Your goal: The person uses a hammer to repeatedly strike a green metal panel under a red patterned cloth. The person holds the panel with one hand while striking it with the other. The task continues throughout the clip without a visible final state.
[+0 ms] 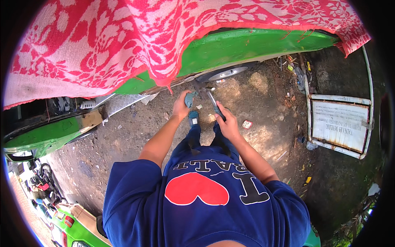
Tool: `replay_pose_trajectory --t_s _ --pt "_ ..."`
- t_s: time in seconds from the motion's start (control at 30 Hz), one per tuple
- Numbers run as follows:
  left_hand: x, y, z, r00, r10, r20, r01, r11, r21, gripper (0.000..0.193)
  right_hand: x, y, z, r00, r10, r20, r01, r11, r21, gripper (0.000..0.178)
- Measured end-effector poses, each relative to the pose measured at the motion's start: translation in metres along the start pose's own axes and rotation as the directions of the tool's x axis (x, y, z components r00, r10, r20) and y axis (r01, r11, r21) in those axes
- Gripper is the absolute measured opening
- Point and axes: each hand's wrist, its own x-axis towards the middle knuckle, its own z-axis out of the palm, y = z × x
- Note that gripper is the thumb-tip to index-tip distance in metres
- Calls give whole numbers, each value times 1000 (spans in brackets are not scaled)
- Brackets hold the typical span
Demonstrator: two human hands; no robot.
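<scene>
My right hand [227,120] is closed round the grip of a hammer [211,98] with a metal shaft. Its head points away from me, close to the lower edge of a green car body [234,48] by the wheel [226,73]. To the left, my left hand [181,106] is closed on a bunched grey-blue cloth [189,99]; whether anything sits inside the cloth I cannot tell. Both hands are apart from each other, in front of the car's side. A red and white patterned towel [103,45] drapes over the car and hides its upper part.
An opened green car door [45,133] stands at the left. On the right, a white sign in a rusty metal frame [339,123] leans near litter. A crumpled red and white packet [247,124] lies on the dirt ground [263,107]. Another green vehicle [78,226] is behind me at left.
</scene>
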Motion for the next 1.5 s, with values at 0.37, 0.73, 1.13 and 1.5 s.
replay_pose_trajectory --t_s 0.37,0.73,1.13,1.5 --pt "-9 13 -29 998 7 -59 -6 1000 9 37 -5 -18 12 998 -55 19 55 999 2 51" --pt "-30 12 -32 995 45 -89 -45 999 -2 36 -15 -26 5 991 -120 59 121 992 -21 51" --pt "-100 2 -46 994 -62 -86 70 994 81 36 -47 -24 2 984 -99 150 92 994 56 50" --pt "-115 -27 -78 999 -44 -1 44 993 106 34 -82 -9 47 988 -80 134 76 996 35 51"
